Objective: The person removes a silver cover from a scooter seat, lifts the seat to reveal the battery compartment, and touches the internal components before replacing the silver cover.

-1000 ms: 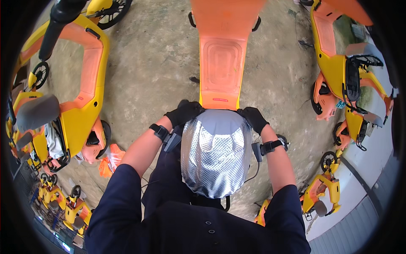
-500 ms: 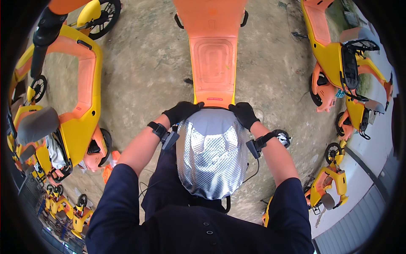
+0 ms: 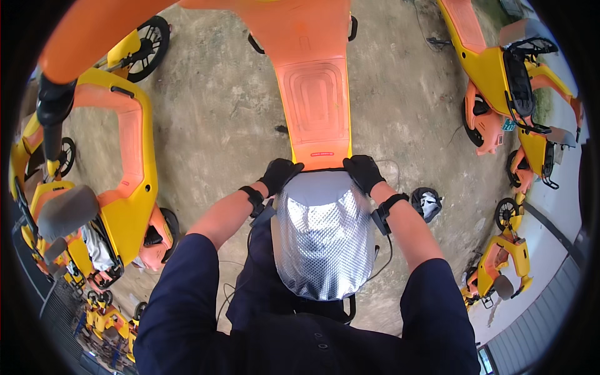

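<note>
A silver quilted foil seat cover (image 3: 324,244) with a grey front panel is stretched over the seat of an orange and yellow scooter (image 3: 317,106) right before me. Both of my hands wear black gloves. At the seat's front left corner, my left hand (image 3: 281,175) has its fingers closed on the cover's edge. Opposite it, my right hand (image 3: 364,174) grips the front right corner the same way. A dark rim of the cover runs between them, just behind the orange footboard. The seat itself is hidden beneath the cover.
On the left stands another yellow and orange scooter (image 3: 128,209) with a grey seat. More scooters (image 3: 500,81) line the right side by the wall. A black bag (image 3: 427,204) with something white in it lies on the concrete floor right of the seat.
The whole view has shifted and turned slightly, so more of the orange front part shows at upper left. Both hands stay at the cover's front corners.
</note>
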Available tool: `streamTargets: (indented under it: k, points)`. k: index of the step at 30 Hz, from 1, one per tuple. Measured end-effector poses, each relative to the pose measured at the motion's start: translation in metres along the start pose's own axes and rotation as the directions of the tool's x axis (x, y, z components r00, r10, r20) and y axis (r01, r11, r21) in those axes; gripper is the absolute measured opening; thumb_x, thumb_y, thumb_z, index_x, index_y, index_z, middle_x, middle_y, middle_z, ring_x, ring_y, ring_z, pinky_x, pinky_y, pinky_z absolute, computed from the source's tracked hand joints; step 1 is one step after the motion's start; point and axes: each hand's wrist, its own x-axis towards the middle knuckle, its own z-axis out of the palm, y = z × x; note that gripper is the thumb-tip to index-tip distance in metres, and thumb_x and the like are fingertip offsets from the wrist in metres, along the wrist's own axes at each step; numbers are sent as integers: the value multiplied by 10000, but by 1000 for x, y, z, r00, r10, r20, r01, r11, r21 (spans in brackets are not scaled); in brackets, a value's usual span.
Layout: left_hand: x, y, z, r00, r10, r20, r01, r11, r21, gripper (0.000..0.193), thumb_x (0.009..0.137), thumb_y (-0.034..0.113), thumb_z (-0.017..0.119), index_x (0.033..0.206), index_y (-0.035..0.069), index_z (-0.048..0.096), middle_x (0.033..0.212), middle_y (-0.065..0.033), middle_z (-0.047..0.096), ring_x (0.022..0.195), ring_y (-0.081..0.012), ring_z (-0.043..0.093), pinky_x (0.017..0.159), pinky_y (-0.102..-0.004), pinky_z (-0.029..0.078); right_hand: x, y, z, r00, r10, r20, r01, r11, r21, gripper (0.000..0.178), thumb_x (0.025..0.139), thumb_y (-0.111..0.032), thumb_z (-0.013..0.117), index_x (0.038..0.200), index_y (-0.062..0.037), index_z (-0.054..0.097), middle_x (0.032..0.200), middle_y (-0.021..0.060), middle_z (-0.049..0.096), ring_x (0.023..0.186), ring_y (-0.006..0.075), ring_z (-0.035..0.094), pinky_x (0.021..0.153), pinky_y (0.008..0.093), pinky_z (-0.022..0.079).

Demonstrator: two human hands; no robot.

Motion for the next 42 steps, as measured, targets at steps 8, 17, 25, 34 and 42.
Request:
streamTargets:
  k: [8, 17, 25, 34, 42]
  points:
    - [-30, -7, -27, 961, 70, 266, -53, 996, -71, 434, 884, 485, 389, 980, 72, 481, 686, -51, 493, 587, -147, 481, 491, -287, 384, -7, -1, -9, 993, -2, 121, 12, 997, -79, 459, 849, -409, 400, 860, 3, 602, 810, 198, 597, 791, 332, 564, 737, 370, 423]
    - [-85, -3, -33, 985, 14, 170, 56, 915, -400, 286, 897, 279, 426, 936, 21, 543, 828, -38, 554, 727, -106, 472, 683, -259, 406, -22, -32, -26, 980, 129, 152, -70, 937, -343, 368, 886, -343, 377, 1078, -40, 457, 932, 215, 544, 895, 396, 532, 727, 436, 446]
    - [-88, -2, -15, 995, -63, 83, 99, 811, -577, 312, 884, 250, 484, 1052, -2, 562, 977, -58, 593, 848, -115, 524, 780, -260, 413, -23, 41, -11, 971, -93, 220, 123, 984, -126, 321, 923, -245, 342, 1201, -117, 439, 770, 209, 546, 714, 331, 547, 647, 383, 443]
    - [-84, -46, -30, 890, 387, 242, -212, 820, -531, 317, 876, 274, 528, 1045, 8, 558, 937, -33, 583, 869, -74, 498, 765, -244, 420, -25, 5, -40, 866, 211, 453, -369, 882, 294, 488, 864, -445, 446, 807, 20, 583, 671, 122, 558, 628, 210, 506, 629, 316, 419]
    - [-101, -6, -54, 899, 214, 382, 133, 697, -705, 477, 847, 421, 527, 1096, 15, 510, 971, -34, 551, 842, -90, 473, 772, -263, 428, -32, -7, -46, 918, 88, 387, -122, 990, 64, 455, 870, -403, 424, 863, 25, 577, 862, 181, 603, 821, 306, 565, 733, 362, 422]
